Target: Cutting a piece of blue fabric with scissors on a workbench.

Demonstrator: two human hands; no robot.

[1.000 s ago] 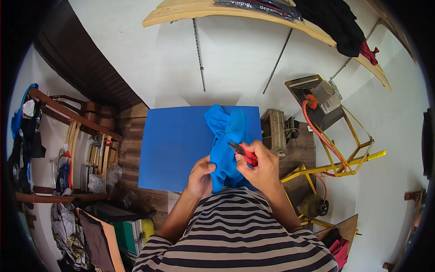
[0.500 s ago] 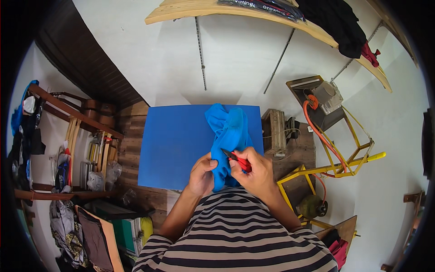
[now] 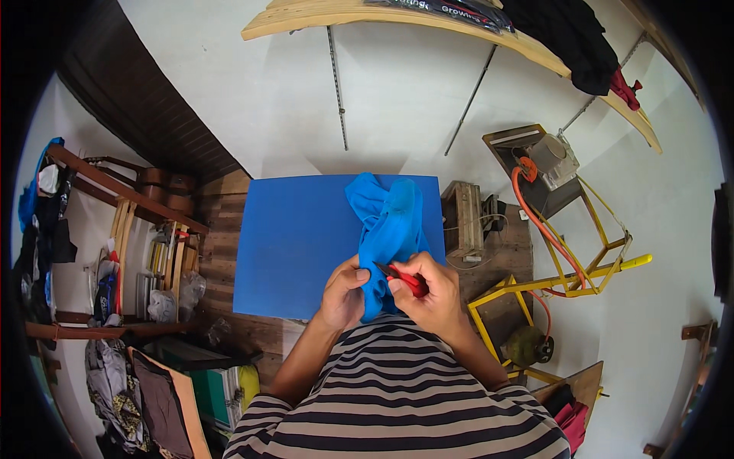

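Observation:
A crumpled bright blue cloth garment [image 3: 388, 218] lies over the right part of the blue tabletop [image 3: 298, 245] and hangs toward my body. My left hand [image 3: 342, 294] is closed on its near left edge, thumb on top. In my right hand [image 3: 432, 294] is a pair of small red-handled snips [image 3: 415, 284], gripped between thumb and fingers. Their dark pointed tips lie against the cloth, just right of my left thumb. Whether the blades are apart is too small to tell.
Beyond the table's right side stands a wooden crate [image 3: 462, 220]. A yellow metal frame [image 3: 562, 291] with an orange hose is farther right. Shelves with clothes and folders line the left. A wooden wall shelf [image 3: 428, 32] runs above the far side.
The snips' tips have shifted slightly down and left on the cloth, and the near folds have moved a little. My left hand keeps its hold.

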